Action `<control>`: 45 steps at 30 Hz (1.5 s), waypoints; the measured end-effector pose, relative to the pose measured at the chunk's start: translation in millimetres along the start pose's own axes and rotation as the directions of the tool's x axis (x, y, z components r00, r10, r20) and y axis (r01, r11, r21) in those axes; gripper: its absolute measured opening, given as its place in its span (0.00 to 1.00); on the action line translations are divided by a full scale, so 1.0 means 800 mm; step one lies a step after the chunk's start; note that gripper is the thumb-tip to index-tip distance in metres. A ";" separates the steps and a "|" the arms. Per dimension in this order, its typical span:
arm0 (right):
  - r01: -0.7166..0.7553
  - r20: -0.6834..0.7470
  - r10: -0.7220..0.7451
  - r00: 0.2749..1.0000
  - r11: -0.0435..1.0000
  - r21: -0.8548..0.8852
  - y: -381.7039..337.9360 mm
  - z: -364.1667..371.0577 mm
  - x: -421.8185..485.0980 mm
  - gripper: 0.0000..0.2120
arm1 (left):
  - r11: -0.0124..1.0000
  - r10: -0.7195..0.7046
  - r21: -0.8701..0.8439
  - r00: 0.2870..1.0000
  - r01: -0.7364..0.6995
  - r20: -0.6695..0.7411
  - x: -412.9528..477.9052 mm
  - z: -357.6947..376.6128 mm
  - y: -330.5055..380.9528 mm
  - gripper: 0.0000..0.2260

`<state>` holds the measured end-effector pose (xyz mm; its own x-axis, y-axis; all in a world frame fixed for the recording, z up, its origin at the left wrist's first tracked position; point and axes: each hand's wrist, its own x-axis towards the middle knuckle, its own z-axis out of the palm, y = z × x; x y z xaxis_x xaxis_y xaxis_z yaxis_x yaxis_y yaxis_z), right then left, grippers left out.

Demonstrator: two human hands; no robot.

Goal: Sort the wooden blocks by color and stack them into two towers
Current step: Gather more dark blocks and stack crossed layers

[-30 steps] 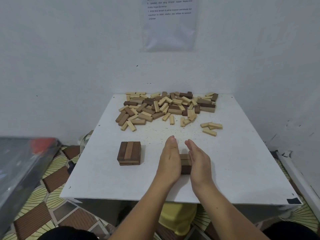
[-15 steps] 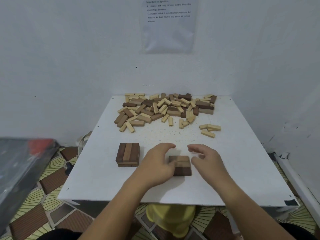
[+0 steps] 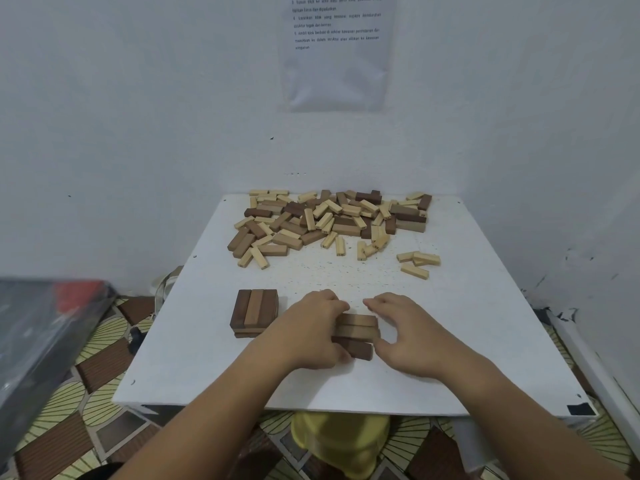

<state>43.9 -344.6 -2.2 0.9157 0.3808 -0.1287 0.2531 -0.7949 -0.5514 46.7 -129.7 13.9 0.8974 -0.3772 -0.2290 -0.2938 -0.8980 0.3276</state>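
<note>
Setting: white tabletop [image 3: 467,341] is standing in a white-walled corner, with a printed sheet [image 3: 337,53] hanging on the wall behind it
Landmark: low brown stack [image 3: 358,336] is sitting on the tabletop between both hands, its top blocks lying side by side, the nearest one darker
Left hand [image 3: 311,327]: is gripping the left end of the low brown stack, fingers curling over its far edge and thumb pressing its near side
Right hand [image 3: 408,336]: is hovering just right of the low brown stack with fingers loosely bent and holding nothing; contact by the thumb cannot be told
Second brown stack [image 3: 254,311]: is resting just left of the low brown stack, apart from it
Loose pile [image 3: 329,220]: mixed pale and brown blocks are lying well beyond the low brown stack
Pale blocks [image 3: 417,261]: a few are lying beyond it to the right
</note>
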 end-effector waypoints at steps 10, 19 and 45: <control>-0.025 0.054 0.023 0.998 0.999 0.043 0.005 0.012 -0.006 0.39 | 0.999 -0.033 -0.010 0.999 0.033 -0.020 -0.010 -0.007 -0.002 0.35; -0.028 -0.064 0.029 0.998 0.999 0.016 0.004 0.013 0.001 0.28 | 0.994 -0.070 -0.081 0.998 0.068 -0.011 -0.007 -0.007 0.004 0.30; 0.045 -0.239 0.486 0.840 0.377 0.925 -0.051 0.068 0.031 0.16 | 0.415 -0.481 -0.909 0.839 -0.038 -0.254 0.010 0.061 0.067 0.38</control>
<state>39.0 -277.4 -28.0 0.9672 -0.1795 -0.1796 -0.1527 0.1542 -0.9762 22.2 -191.6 -15.0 0.9780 0.1732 -0.1166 0.1436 -0.1521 0.9779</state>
